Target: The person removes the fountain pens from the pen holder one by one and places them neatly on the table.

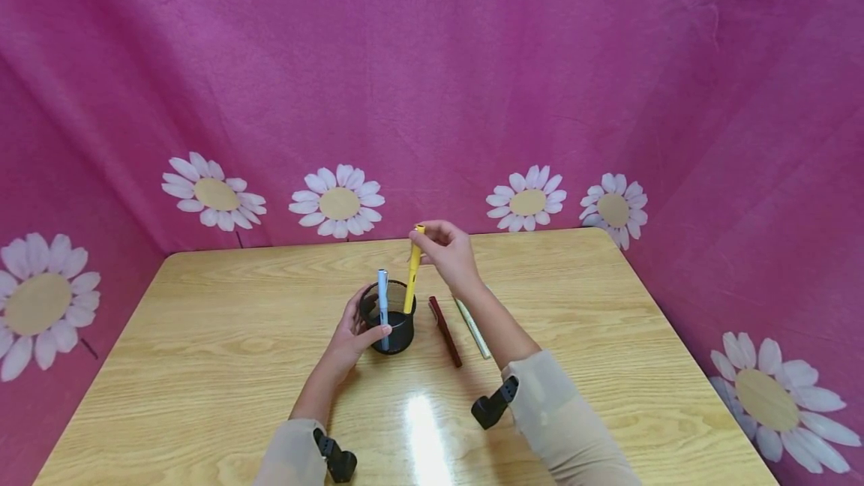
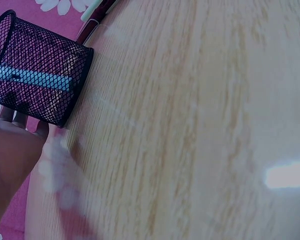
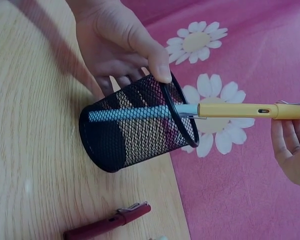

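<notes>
My left hand [image 1: 346,343] grips a black mesh pen holder [image 1: 403,334] that stands upright on the table, its thumb at the rim in the right wrist view. Inside the holder, a light blue pen [image 1: 382,295] leans with its clip end up; its body [image 3: 135,113] shows through the mesh. With thumb and fingertips my right hand [image 1: 451,252] pinches a yellow pen [image 1: 413,276] near its top. The yellow pen's lower end is at the holder's mouth in the right wrist view, overlapping the blue pen's top.
Right of the holder lie a dark red pen [image 1: 445,332] and a pale green pen [image 1: 474,328] on the wooden table [image 1: 236,336]. A pink cloth [image 1: 432,96] with white flowers hangs behind and at both sides.
</notes>
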`<state>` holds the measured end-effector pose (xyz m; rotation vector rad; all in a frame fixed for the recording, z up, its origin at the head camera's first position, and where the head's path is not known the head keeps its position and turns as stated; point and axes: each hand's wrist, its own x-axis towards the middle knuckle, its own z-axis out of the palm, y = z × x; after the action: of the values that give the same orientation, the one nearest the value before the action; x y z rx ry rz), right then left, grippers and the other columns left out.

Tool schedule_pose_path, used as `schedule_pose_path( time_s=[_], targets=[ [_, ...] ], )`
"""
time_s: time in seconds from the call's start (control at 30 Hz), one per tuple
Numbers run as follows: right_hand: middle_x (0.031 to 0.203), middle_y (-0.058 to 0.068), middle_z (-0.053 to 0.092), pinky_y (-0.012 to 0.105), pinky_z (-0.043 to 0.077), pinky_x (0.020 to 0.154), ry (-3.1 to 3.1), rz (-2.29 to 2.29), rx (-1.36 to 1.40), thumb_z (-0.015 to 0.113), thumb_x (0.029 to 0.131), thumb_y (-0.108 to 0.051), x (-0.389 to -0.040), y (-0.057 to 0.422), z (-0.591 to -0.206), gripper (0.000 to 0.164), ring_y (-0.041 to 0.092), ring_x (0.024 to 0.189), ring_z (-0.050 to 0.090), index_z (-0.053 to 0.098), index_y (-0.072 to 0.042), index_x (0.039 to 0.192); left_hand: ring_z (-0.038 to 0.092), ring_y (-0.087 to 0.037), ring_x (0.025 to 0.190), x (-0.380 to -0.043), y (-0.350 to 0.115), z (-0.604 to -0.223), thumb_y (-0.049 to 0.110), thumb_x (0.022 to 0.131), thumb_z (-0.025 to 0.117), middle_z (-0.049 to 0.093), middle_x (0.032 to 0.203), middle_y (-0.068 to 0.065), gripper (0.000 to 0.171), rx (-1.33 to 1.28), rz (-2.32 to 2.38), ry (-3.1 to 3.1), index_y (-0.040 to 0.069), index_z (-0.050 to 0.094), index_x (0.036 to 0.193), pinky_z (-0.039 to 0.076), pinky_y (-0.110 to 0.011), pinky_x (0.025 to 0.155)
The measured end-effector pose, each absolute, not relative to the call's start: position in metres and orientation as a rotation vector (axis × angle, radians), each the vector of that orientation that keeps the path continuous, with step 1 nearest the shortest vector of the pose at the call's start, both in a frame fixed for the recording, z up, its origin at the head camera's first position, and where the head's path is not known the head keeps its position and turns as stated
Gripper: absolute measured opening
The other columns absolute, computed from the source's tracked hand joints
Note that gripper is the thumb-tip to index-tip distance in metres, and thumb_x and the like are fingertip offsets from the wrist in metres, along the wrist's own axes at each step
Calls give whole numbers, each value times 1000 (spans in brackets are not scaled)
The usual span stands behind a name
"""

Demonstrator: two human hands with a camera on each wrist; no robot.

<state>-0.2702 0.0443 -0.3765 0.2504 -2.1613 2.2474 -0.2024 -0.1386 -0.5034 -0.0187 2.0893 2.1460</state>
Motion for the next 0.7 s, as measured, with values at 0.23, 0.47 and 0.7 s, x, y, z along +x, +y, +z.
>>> schedule_pose_path(
  time_s=[0.23, 0.47, 0.7],
  targets=[
    [75, -7, 60, 27, 57, 63, -2178, 2210, 223, 67, 85, -12, -274, 53, -379, 23, 4, 65, 59, 62, 4, 101, 9, -29, 146, -197, -139, -489, 6, 84, 66, 23, 155, -11, 80, -8, 2152, 2050, 22, 20, 148, 6, -50, 118],
    [74, -7, 60, 23, 56, 59, -2167, 2208, 200, 66, 85, -11, -278, 62, -382, 23, 5, 63, 59, 61, 6, 100, 9, -28, 146, -199, -139, -494, 7, 83, 67, 23, 155, -10, 81, -4, 2169, 2045, 24, 21, 147, 6, -49, 118],
    [74, -7, 59, 22, 55, 58, -2191, 2169, 186, 67, 85, -12, -280, 72, -383, 22, 4, 63, 58, 61, 5, 98, 11, -24, 146, -202, -140, -506, 10, 84, 67, 26, 154, -7, 78, 6, 2168, 2076, 29, 23, 146, 7, -48, 119]
  ],
)
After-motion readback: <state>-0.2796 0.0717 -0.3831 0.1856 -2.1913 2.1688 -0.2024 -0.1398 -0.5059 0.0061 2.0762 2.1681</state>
